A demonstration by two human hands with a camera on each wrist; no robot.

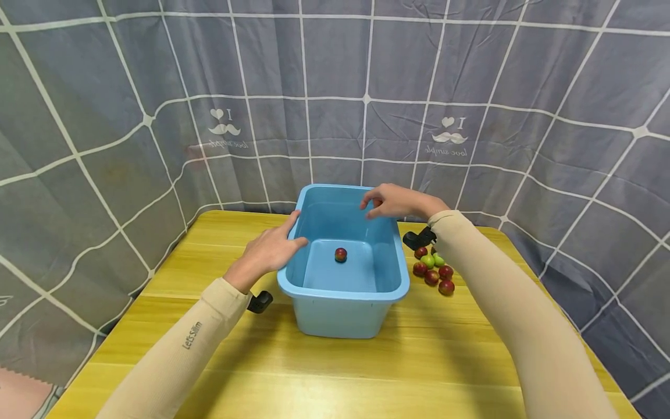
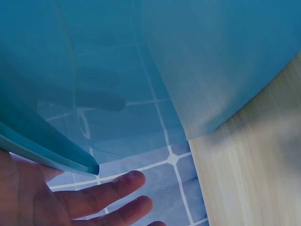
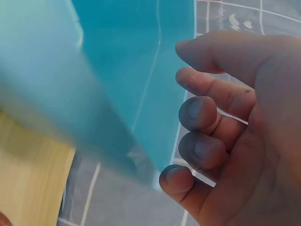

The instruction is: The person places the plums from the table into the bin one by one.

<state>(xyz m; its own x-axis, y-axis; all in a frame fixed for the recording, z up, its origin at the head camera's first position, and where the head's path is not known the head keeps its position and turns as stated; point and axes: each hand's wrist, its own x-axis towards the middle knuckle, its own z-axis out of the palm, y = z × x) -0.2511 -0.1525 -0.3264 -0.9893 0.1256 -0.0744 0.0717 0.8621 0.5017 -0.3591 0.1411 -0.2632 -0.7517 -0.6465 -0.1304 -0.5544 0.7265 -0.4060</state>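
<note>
A light blue plastic tub [image 1: 342,295] stands on the table with one small dark red round fruit [image 1: 341,255] on its floor. My left hand [image 1: 272,247] rests at the tub's left rim, thumb reaching over the inside. In the left wrist view, the fingers [image 2: 106,193] extend nearly straight beside the rim [image 2: 51,153]. My right hand [image 1: 400,201] hovers over the far right part of the tub, holding nothing. Its fingers [image 3: 197,113] are loosely bent, with space between thumb and fingertips in the right wrist view.
Right of the tub, several dark red fruits [image 1: 431,277] and a few green ones [image 1: 428,261] lie on the wooden table [image 1: 335,372], partly under my right forearm. A grey curtain [image 1: 335,70] with white grid lines surrounds the table's back and sides.
</note>
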